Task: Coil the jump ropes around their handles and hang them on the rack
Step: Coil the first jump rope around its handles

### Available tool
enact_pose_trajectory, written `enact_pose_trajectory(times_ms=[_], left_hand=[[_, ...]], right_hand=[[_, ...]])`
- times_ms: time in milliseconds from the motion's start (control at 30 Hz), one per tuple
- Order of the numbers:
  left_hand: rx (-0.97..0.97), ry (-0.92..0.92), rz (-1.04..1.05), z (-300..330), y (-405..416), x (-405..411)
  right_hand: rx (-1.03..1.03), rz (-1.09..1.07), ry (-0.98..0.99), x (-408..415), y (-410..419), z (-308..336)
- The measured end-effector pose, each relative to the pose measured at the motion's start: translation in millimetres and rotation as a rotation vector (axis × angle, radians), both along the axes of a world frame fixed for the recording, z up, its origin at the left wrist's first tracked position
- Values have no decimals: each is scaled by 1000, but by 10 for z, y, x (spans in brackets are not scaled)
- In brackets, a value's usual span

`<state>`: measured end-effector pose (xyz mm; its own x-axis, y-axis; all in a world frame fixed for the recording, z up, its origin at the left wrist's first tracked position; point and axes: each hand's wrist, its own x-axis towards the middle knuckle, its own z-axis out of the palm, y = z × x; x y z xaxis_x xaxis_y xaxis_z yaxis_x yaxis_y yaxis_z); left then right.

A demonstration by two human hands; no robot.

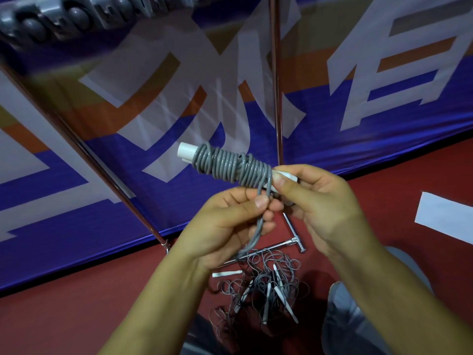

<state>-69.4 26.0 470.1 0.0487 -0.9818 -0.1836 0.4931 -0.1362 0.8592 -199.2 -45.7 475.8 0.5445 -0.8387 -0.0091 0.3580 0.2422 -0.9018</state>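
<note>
A grey jump rope is wound in tight coils around its white handles, held up in front of me. My right hand grips the near end of the handles, thumb against the last coil. My left hand pinches the doubled loose end of the rope, which hangs down from the coil through its fingers. The rack's chrome upright rises just behind the bundle, and a slanted chrome bar runs to the left.
A tangled heap of grey ropes with white handles lies on the red floor below my hands, beside the rack's chrome foot. A blue, orange and white banner covers the wall. White floor marking at right.
</note>
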Motion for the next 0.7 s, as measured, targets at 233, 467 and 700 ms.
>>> enact_pose_trajectory(times_ms=[233,467,700], left_hand=[[-19,-549,195,153,107,57],[17,-437,171,202,158,135],[-8,-206,38,64,84,292]], right_hand=[[-12,25,44,7,88,48],[0,32,54,2,127,87],[131,105,58,-33,147,161]])
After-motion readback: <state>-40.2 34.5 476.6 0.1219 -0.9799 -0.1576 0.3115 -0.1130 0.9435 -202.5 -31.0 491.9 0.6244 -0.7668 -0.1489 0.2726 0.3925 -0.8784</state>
